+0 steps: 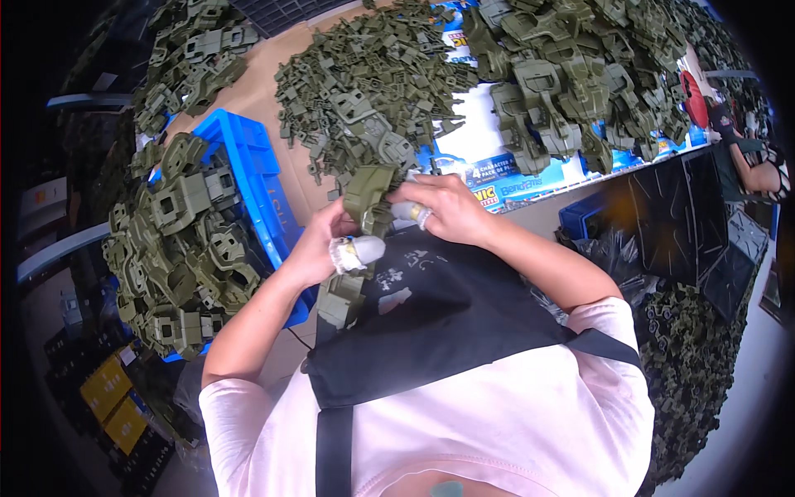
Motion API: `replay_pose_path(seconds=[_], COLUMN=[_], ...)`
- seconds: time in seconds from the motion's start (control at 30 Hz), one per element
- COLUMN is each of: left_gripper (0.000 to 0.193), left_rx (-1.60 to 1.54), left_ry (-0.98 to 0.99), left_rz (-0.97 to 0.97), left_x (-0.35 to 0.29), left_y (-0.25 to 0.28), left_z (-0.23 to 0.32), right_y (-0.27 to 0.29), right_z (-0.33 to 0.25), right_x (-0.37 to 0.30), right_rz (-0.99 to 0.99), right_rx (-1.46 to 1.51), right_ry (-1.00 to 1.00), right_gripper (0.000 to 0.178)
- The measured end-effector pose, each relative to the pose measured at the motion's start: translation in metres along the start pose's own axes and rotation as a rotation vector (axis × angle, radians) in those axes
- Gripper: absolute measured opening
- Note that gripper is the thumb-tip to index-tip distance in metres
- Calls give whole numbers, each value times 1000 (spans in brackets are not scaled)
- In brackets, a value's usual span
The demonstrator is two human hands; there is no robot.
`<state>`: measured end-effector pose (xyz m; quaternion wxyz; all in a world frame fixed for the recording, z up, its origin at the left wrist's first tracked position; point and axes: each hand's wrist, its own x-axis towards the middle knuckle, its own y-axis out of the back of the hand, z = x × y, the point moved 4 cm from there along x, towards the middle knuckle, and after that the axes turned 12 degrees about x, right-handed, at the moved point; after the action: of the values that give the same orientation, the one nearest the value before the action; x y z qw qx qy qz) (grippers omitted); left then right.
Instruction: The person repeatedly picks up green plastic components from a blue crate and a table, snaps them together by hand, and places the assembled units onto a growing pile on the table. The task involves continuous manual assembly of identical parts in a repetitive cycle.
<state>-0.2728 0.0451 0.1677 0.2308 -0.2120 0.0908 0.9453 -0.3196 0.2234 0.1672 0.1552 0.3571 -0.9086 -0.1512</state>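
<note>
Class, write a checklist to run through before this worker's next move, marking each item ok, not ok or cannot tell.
1. Left hand gripping the green part: ok.
2. Right hand close to that part: ok.
3. White finger covers on both hands: ok.
4. Right fingertips' hold on anything: cannot tell, partly hidden.
5. Spare room in the blue crate: not ok, it is heaped with parts.

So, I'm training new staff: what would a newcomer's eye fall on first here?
First, the heaps of olive-green parts filling the top of the view, then the bright blue crate on the left, piled with more. In the middle, the left hand holds a green piece, with the right hand close beside it and whitish finger covers on each.
</note>
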Motion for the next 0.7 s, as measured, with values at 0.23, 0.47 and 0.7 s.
replay_pose_path(seconds=[0.23, 0.47, 0.7], left_gripper=[45, 50, 51], left_rx=[-460, -861, -995], left_ry=[267, 31, 167], left_rz=[378, 416, 388], left_x=[1, 6, 2], left_y=[51, 41, 7], left_z=[-60, -32, -44], right_y=[55, -1, 32], right_z=[59, 178, 39], right_x=[4, -15, -12], right_rz=[130, 606, 300], right_rx=[381, -145, 248], right_ry=[-388, -511, -502], right_gripper=[29, 27, 20])
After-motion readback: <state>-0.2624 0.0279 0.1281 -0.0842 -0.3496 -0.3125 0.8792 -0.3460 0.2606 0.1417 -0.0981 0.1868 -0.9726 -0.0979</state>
